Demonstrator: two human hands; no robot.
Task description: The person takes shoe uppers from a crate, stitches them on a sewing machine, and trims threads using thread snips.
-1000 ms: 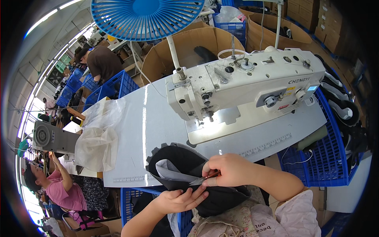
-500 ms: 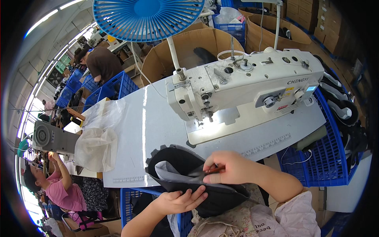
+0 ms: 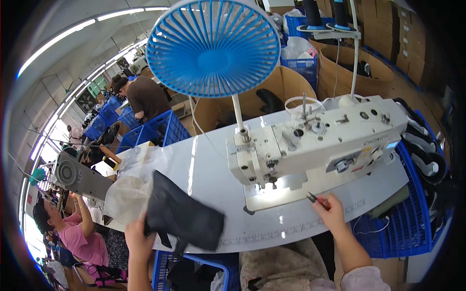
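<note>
My left hand (image 3: 138,238) is closed on one end of a black fabric piece (image 3: 185,213), sewn and slightly blurred, lifted over the table's left front edge. Loose dark strips hang from its lower side, above a blue crate. My right hand (image 3: 332,213) grips small thread snips (image 3: 315,199), their dark blades pointing up and left toward the sewing machine. The white sewing machine (image 3: 310,140) stands on the table beyond my right hand, its lamp lighting the needle area. The snips are apart from both the machine and the fabric.
A pale table (image 3: 213,194) carries clear plastic sheeting (image 3: 128,194) at its left. A blue fan (image 3: 213,60) rises behind. Blue crates stand below the front edge (image 3: 228,266) and at right (image 3: 403,223), beside stacked dark shoe parts (image 3: 422,145). Two people work at left.
The black piece has moved from in front of me to the left, now in my left hand alone. My right hand has drawn away rightward with the snips. The view has shifted upward.
</note>
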